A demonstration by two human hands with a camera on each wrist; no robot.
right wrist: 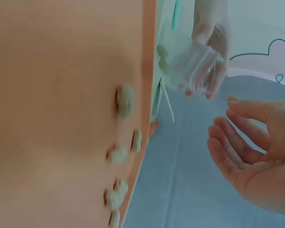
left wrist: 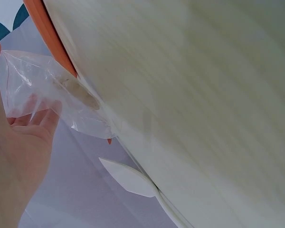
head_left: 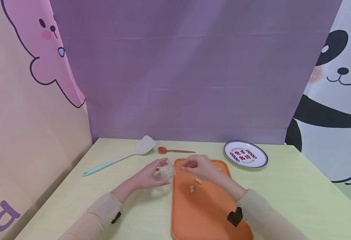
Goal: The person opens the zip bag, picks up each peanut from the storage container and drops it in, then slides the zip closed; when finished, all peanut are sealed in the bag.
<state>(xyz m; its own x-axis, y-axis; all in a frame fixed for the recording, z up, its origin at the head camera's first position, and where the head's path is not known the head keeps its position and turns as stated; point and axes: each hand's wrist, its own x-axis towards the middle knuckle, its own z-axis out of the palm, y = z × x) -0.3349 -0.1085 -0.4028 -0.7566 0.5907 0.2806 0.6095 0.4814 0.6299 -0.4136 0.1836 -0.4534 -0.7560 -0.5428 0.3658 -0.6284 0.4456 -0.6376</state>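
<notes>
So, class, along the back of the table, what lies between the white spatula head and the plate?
The red spoon lies between the spatula head and the plate; the head view shows it.

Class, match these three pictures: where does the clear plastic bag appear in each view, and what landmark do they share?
Head: the clear plastic bag is below centre, held in the left hand.
Left wrist: the clear plastic bag is at upper left.
Right wrist: the clear plastic bag is right of centre, near the top.
Shared landmark: the orange tray.
</notes>
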